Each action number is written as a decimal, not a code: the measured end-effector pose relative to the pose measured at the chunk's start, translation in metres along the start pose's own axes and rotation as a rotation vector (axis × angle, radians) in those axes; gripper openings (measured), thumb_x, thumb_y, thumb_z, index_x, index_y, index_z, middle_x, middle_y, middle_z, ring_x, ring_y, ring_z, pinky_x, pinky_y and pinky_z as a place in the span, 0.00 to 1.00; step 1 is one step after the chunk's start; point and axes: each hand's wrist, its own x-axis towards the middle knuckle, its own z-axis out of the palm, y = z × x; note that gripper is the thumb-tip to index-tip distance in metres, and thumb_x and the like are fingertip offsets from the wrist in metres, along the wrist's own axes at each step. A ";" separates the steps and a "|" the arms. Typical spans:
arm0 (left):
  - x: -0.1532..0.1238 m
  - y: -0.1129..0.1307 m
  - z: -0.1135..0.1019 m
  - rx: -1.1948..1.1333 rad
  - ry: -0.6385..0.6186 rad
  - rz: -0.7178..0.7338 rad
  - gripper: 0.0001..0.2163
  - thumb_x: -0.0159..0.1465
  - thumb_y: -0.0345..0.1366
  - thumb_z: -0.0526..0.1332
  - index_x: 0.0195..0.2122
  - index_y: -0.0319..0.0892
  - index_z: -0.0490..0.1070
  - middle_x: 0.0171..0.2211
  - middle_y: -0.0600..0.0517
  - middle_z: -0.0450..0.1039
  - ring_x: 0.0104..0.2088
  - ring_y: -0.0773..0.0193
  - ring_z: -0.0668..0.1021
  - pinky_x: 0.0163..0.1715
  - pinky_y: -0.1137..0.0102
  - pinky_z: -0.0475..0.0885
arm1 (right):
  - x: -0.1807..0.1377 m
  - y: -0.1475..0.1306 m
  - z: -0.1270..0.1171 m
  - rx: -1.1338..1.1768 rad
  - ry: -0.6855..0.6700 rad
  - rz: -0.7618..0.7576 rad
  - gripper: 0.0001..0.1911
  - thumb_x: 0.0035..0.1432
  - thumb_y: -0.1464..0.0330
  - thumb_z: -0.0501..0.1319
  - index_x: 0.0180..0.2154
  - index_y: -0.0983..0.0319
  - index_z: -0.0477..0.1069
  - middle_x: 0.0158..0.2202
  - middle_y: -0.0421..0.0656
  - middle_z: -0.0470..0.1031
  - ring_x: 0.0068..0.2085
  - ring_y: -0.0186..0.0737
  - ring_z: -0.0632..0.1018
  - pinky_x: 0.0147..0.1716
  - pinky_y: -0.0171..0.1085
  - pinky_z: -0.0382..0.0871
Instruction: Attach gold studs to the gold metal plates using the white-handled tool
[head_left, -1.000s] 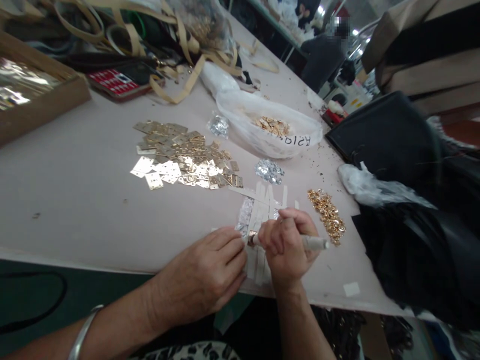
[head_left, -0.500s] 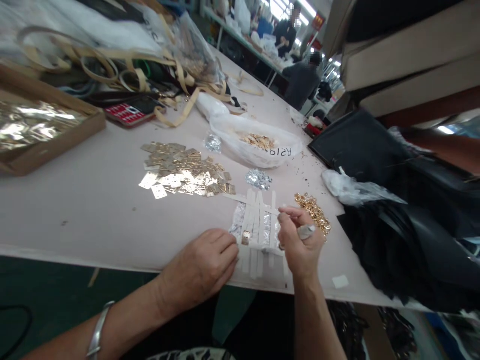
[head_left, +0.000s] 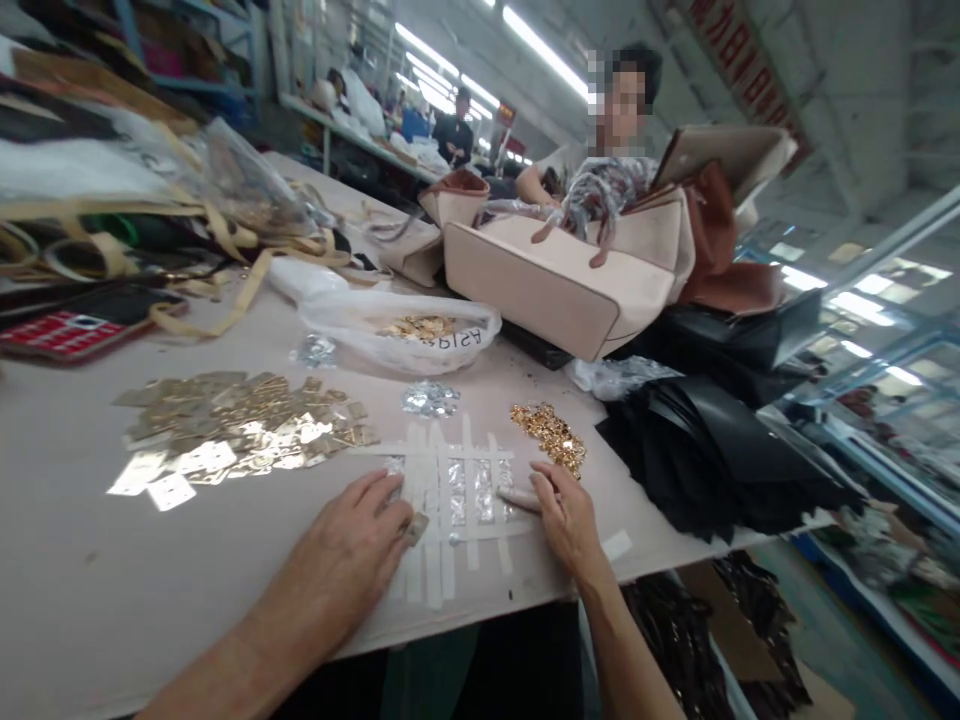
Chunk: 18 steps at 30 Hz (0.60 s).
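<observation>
My left hand point(head_left: 345, 555) lies flat near the table's front edge, fingers stretched onto a grid of white tape strips point(head_left: 450, 490). A small gold plate point(head_left: 415, 527) rests at its fingertips. My right hand point(head_left: 566, 520) rests at the grid's right side, closed round a white pen-like tool point(head_left: 517, 497) whose tip points left onto the strips. Silvery bits sit between the strips. A heap of small gold fittings point(head_left: 551, 432) lies just beyond my right hand. A wide spread of flat gold plates point(head_left: 240, 430) lies to the left.
A clear plastic bag point(head_left: 405, 330) with gold parts and a small silver pile point(head_left: 429, 398) sit behind the grid. Black sheets point(head_left: 697, 450) cover the right side. A beige handbag point(head_left: 555, 280) stands farther back with a person behind it. Tan straps point(head_left: 225, 250) and a red device point(head_left: 60, 335) lie at the left.
The view has tilted up. My right hand has dropped from in front of me to the table with the tool. My left hand has flattened, and the gold plate now lies on the strips.
</observation>
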 end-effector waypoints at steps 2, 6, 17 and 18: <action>-0.002 -0.001 0.004 -0.027 0.033 0.009 0.10 0.66 0.28 0.54 0.37 0.43 0.75 0.51 0.43 0.75 0.55 0.49 0.74 0.55 0.52 0.73 | 0.005 0.017 -0.010 -0.044 0.050 0.081 0.19 0.67 0.62 0.53 0.50 0.62 0.77 0.45 0.49 0.79 0.45 0.44 0.78 0.49 0.42 0.71; -0.006 0.006 0.010 -0.038 0.090 -0.012 0.17 0.63 0.24 0.53 0.48 0.46 0.75 0.55 0.46 0.73 0.57 0.53 0.73 0.55 0.56 0.74 | 0.010 0.051 -0.021 -0.105 0.068 0.164 0.17 0.63 0.64 0.56 0.46 0.64 0.79 0.39 0.53 0.79 0.41 0.50 0.79 0.47 0.46 0.70; 0.005 0.005 0.006 -0.140 -0.154 0.094 0.09 0.68 0.24 0.55 0.36 0.44 0.72 0.37 0.51 0.75 0.39 0.58 0.75 0.40 0.64 0.73 | 0.012 0.085 -0.007 -0.076 0.027 0.191 0.18 0.63 0.59 0.54 0.42 0.58 0.81 0.37 0.48 0.81 0.40 0.48 0.81 0.45 0.42 0.69; 0.006 0.003 0.004 -0.137 -0.158 0.118 0.09 0.68 0.24 0.56 0.35 0.44 0.71 0.35 0.51 0.74 0.37 0.58 0.75 0.38 0.65 0.73 | 0.010 0.087 -0.005 -0.059 0.058 0.189 0.19 0.63 0.58 0.54 0.42 0.59 0.80 0.38 0.48 0.81 0.40 0.49 0.81 0.46 0.43 0.69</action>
